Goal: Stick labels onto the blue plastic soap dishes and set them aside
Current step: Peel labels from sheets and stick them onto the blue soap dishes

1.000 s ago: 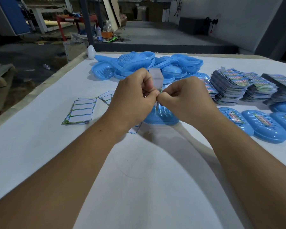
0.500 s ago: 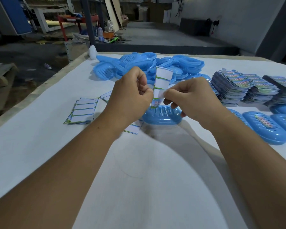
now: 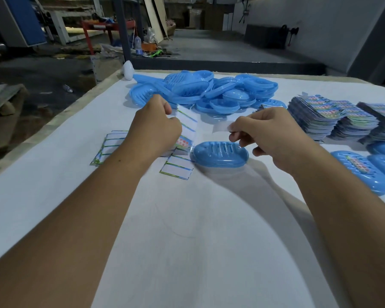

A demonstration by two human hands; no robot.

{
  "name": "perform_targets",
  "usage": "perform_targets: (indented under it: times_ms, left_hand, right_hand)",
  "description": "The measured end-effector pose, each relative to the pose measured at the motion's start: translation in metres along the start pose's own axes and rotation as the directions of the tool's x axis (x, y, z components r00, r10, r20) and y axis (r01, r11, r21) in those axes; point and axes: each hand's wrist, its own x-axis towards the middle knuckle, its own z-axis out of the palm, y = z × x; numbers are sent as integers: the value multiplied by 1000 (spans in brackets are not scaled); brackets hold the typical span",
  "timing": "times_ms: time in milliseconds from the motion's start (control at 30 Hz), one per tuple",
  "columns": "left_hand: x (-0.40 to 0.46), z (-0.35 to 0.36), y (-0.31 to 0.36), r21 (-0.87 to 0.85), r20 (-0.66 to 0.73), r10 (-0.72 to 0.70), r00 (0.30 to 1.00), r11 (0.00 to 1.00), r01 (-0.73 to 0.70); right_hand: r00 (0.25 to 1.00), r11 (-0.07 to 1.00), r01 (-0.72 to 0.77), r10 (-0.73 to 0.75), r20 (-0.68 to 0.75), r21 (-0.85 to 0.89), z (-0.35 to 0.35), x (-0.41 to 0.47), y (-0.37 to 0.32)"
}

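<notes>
My left hand [image 3: 156, 127] pinches the white backing sheet with green-edged blank strips [image 3: 187, 127], one colourful sticker left at its lower end, and holds it up off the counter [image 3: 187, 230] so the sheet hangs free. My right hand [image 3: 273, 138] pinches a peeled, translucent rectangular label [image 3: 220, 128] by one end between thumb and forefinger; the other fingers are loosely curled, and I judge this keeps the sticky face from touching anything.

The blue oval plastic soap dish with slotted top [image 3: 220, 154] lies on the counter just below both hands, at 6 o'clock from the label, placed centrally so I can press the label straight down onto it.

At 12 o'clock sits the heap of unlabelled blue soap dishes [image 3: 200, 92]. At 3 o'clock lie labelled blue dishes [image 3: 362, 170] set aside, with stacks of printed label sheets [image 3: 333, 116] behind them. Spent backing sheets [image 3: 108, 147] lie at 9 o'clock, out of the working spot.
</notes>
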Motion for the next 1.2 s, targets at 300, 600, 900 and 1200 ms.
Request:
perform_targets:
  times_ms: [300,600,900,1200]
  left_hand:
    - [-6,-11,-7,627,84,-70,994,779,2]
    - [-18,1,10,6,46,7,999,1000,-7]
    - [-34,20,26,-371,232,82,969,929,10]
    - [-37,19,27,-381,286,57,957,923,59]
  right_hand:
    - [1000,999,-8,9,20,-36,5,-1,1]
    - [996,993,78,-82,-42,-90,12,-2,3]
    - [980,975,172,-184,-79,-143,15,-1,6]
    - [980,972,188,-195,-43,-142,13,-3,4]
